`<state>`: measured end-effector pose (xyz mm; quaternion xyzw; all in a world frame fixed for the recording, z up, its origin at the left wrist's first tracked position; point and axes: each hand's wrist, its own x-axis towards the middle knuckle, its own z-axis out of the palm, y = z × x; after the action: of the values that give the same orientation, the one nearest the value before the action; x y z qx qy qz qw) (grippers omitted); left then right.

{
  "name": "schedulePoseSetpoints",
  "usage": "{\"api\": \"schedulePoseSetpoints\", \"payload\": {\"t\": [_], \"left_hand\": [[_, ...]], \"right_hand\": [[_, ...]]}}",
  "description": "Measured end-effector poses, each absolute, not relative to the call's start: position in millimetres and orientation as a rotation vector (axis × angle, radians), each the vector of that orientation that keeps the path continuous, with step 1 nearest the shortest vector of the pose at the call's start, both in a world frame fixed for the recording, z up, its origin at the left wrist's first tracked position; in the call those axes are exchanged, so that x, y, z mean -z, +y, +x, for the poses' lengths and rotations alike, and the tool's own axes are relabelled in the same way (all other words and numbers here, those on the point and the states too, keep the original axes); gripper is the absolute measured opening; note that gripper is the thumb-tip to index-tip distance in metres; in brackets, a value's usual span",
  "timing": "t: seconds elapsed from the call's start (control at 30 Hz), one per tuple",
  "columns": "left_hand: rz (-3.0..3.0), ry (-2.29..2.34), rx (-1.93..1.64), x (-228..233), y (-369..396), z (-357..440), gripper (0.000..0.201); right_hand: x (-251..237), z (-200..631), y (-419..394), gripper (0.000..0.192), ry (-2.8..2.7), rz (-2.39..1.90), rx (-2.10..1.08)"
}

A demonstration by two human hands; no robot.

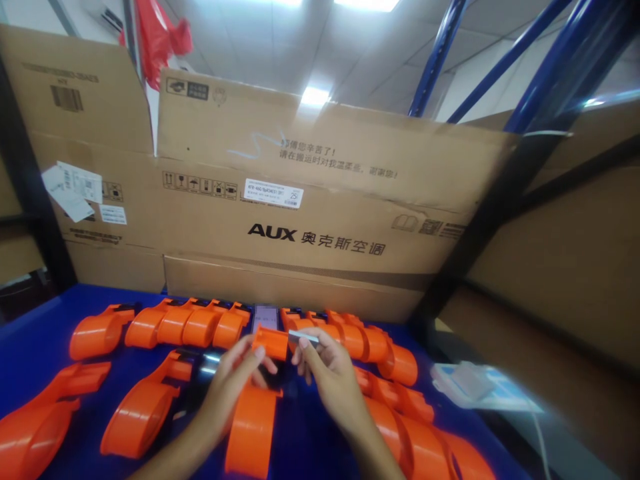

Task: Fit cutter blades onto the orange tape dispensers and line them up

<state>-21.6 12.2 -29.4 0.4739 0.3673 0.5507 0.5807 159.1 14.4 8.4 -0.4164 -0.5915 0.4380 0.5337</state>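
Orange plastic piece (271, 344) held over blue table (35, 333), left hand (239, 370) pinching it between thumb and fingers, right hand (327, 363) pinching metal strip (303, 337) between thumb and fingers, strip at piece's right end, contact unclear, orange holders (137, 417) on both sides, cardboard (325, 207) behind.

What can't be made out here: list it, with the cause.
All in the head view:
Grey piece, lower part: covered by the right hand.
Held orange part, lower left: covered by the left hand.
Near-left orange piece: cut off by the picture's left edge.
Central white label, finest print: too small.
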Motion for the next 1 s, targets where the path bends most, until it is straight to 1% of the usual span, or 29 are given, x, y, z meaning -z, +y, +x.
{"api": "schedulePoseSetpoints", "payload": {"t": [0.17,0.3,0.47,0.57,0.67,0.83,1.0], "left_hand": [[1.119,0.842,-1.241,30,14,-22,0.036],[1.131,0.863,-1.269,30,13,-21,0.038],[1.074,0.912,-1.357,27,11,-21,0.044],[1.063,0.918,-1.392,24,9,-22,0.04],[1.054,0.926,-1.41,22,9,-23,0.039],[1.041,0.94,-1.368,25,14,-25,0.042],[1.076,0.955,-1.341,27,17,-26,0.042]], "right_hand": [[-9,158,14,0.033,-1.436,-0.975,-1.074],[-4,152,14,0.032,-1.415,-0.974,-1.064],[1,152,17,0.037,-1.309,-1.008,-0.828],[-2,161,18,0.032,-1.263,-1.049,-0.724],[-6,167,17,0.031,-1.284,-1.098,-0.706],[-6,167,15,0.03,-1.325,-1.114,-0.669],[-2,164,17,0.027,-1.351,-1.066,-0.71]]}}
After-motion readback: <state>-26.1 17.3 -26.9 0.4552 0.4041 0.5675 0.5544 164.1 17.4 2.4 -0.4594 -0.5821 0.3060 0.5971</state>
